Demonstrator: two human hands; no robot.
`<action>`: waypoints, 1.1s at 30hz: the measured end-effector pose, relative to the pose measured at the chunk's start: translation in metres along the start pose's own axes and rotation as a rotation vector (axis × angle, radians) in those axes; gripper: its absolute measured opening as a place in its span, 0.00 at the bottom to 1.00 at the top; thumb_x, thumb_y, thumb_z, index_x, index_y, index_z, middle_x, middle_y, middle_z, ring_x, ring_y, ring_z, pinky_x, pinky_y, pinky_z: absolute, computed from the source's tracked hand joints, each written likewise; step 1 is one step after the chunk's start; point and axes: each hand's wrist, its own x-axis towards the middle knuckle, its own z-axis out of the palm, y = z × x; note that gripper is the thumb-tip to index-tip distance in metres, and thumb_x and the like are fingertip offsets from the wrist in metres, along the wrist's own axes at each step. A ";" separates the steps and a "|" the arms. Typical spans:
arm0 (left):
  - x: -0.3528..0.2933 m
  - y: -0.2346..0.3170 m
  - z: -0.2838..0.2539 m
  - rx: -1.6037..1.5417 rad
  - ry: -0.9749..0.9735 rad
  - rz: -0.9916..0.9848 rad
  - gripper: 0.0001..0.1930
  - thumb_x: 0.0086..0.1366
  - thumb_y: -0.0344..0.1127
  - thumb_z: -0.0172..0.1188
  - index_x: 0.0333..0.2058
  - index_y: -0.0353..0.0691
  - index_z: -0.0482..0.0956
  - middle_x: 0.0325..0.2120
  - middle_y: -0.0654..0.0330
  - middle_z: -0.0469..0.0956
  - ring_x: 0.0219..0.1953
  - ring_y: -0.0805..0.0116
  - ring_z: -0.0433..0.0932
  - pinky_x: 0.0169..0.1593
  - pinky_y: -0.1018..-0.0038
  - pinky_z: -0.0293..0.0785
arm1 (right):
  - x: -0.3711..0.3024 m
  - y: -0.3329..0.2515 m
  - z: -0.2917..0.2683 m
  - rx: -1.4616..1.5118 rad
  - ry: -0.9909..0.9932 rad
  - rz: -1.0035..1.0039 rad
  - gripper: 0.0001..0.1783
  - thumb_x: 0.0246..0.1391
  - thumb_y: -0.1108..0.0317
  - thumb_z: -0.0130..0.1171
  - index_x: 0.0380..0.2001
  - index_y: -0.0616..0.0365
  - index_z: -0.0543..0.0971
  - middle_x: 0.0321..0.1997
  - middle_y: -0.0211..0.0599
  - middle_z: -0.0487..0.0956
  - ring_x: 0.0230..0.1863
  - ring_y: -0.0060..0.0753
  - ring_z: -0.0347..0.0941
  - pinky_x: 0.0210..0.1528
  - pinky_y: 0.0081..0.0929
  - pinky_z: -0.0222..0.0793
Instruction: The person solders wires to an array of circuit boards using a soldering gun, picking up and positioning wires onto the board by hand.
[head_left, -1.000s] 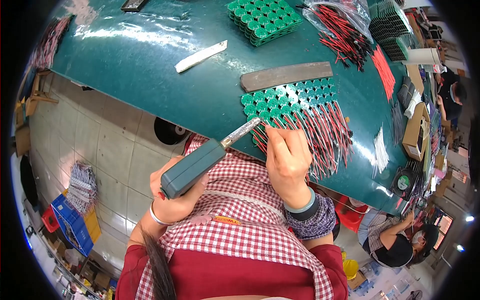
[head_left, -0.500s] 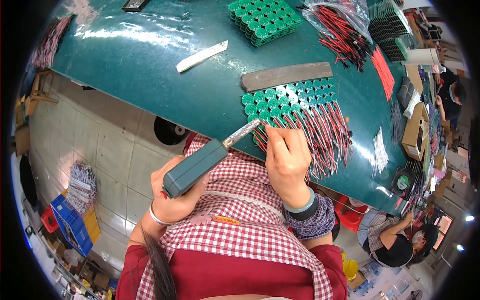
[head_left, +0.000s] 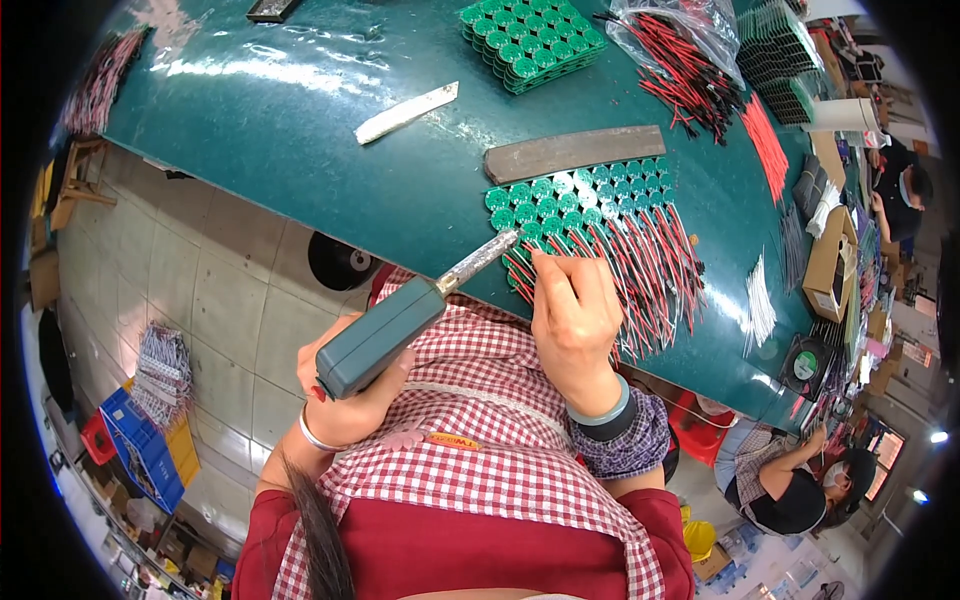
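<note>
Left hand (head_left: pixel 340 415): closed around the body of a dark green soldering gun (head_left: pixel 382 335), barrel directed between 1 and 2 o'clock from that hand. Right hand (head_left: pixel 578 310): thumb and forefinger in a narrow pinch, apparently on a thin red wire, its end largely hidden by the fingers. Panel of round green circuit boards (head_left: pixel 545 208): flat on the bench (head_left: pixel 300 120), at 12 o'clock from the pinch. Barrel tip: just off the fingertips at 10 o'clock, over the panel's lower-left corner; contact cannot be determined. Red, white and black leads (head_left: pixel 650 275): 3 o'clock from the pinch. Grey bar (head_left: pixel 575 153): along the panel's 12 o'clock edge.
</note>
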 end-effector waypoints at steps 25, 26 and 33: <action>-0.003 -0.007 -0.002 -0.037 0.062 -0.009 0.12 0.53 0.21 0.68 0.38 0.30 0.81 0.30 0.57 0.81 0.27 0.71 0.79 0.33 0.78 0.74 | -0.021 -0.004 -0.109 -0.178 0.170 0.343 0.13 0.46 0.87 0.62 0.37 0.64 0.82 0.33 0.42 0.80 0.33 0.40 0.77 0.35 0.30 0.72; -0.005 -0.010 -0.001 -0.056 0.073 -0.007 0.12 0.53 0.21 0.68 0.37 0.30 0.81 0.30 0.58 0.81 0.27 0.71 0.79 0.32 0.78 0.74 | -0.016 -0.006 -0.104 -0.150 0.255 0.329 0.14 0.46 0.87 0.62 0.37 0.64 0.82 0.33 0.43 0.80 0.33 0.39 0.77 0.35 0.30 0.73; -0.009 -0.009 -0.001 -0.090 0.088 -0.015 0.12 0.53 0.19 0.67 0.38 0.30 0.81 0.32 0.58 0.81 0.30 0.73 0.79 0.33 0.79 0.73 | 0.001 -0.017 -0.014 0.187 0.161 0.132 0.16 0.40 0.87 0.66 0.35 0.62 0.81 0.29 0.38 0.77 0.29 0.39 0.73 0.30 0.32 0.69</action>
